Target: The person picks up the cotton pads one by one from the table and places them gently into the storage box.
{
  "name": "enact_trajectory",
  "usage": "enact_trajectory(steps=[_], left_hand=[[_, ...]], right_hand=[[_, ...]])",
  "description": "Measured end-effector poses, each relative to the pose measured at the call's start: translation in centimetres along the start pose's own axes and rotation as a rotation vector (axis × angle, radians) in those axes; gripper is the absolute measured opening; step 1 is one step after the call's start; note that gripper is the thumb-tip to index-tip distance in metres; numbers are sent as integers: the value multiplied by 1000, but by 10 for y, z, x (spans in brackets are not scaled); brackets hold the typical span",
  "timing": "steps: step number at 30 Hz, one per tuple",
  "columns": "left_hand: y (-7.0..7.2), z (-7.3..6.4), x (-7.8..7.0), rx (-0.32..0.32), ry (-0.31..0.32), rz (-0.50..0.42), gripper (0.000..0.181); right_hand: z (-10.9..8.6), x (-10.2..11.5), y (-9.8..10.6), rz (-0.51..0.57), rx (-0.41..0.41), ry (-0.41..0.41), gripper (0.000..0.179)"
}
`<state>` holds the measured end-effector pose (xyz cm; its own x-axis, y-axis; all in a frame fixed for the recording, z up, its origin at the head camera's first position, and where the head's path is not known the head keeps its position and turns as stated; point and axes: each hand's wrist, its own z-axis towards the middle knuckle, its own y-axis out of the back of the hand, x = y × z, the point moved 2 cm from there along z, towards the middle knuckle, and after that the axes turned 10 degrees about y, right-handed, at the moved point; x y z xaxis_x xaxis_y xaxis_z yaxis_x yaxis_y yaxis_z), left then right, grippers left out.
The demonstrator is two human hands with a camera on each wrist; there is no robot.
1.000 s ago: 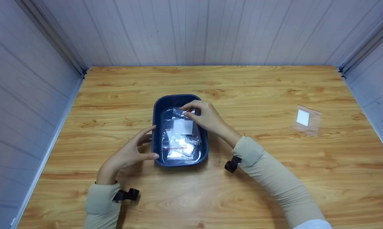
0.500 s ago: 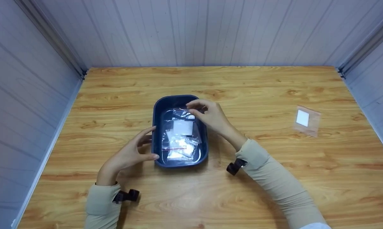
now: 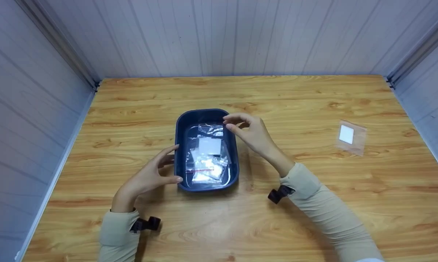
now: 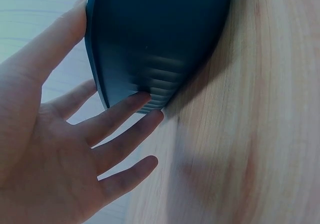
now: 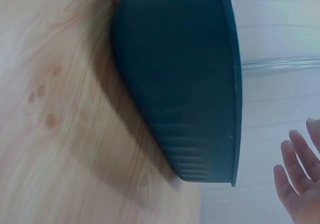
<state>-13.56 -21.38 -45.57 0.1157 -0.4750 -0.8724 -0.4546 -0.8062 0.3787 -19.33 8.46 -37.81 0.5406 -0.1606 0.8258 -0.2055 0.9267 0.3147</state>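
A dark blue plastic bin [image 3: 180,134] stands on the table with several clear zip bags [image 3: 209,163] lying inside, one with a white square piece and one with a red zip line. My left hand [image 3: 148,178] touches the bin's left side, thumb tip at the rim and fingers spread along the outer wall, as the left wrist view shows. Over the bin's right rim, near its far corner, is my right hand [image 3: 253,134], its fingers loosely bent and nothing between them. In the right wrist view that hand [image 5: 305,179] shows at the right edge, apart from the bin wall.
Another small clear bag [image 3: 359,140] with a white square [image 3: 346,134] lies on the wooden table [image 3: 295,105] at the right. Pale panel walls [image 3: 219,36] rise behind the table and at both sides. Each wrist carries a small black camera.
My right hand has drawn back from over the bags toward the right, up to the bin's right rim. The left hand keeps its place at the bin.
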Motion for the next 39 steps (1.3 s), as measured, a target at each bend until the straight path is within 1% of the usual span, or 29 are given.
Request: enact_trajectory(steps=[2, 5, 12, 20, 25, 28, 32, 39], left_hand=[[0, 0, 0, 4, -2, -8, 93], [0, 0, 0, 2, 5, -6, 93], [0, -1, -1, -1, 17, -8, 94], [0, -2, -1, -7, 16, -1, 94], [0, -2, 0, -2, 20, -9, 94], [0, -2, 0, -3, 13, -13, 94], [0, -1, -1, -4, -2, -13, 93], [0, -2, 0, -4, 2, -7, 94]], right_hand=[[-2, 10, 4, -16, -2, 13, 21], [-4, 13, 10, -26, -3, 18, 21], [-9, 14, 22, -44, -12, -5, 22], [-15, 16, 36, -71, -11, -22, 22], [-22, -7, 47, -89, -22, -38, 23], [-26, -21, 54, -86, -35, -29, 23], [-30, -24, 64, -76, -46, -6, 22], [-42, -26, 84, -115, -69, -33, 24]])
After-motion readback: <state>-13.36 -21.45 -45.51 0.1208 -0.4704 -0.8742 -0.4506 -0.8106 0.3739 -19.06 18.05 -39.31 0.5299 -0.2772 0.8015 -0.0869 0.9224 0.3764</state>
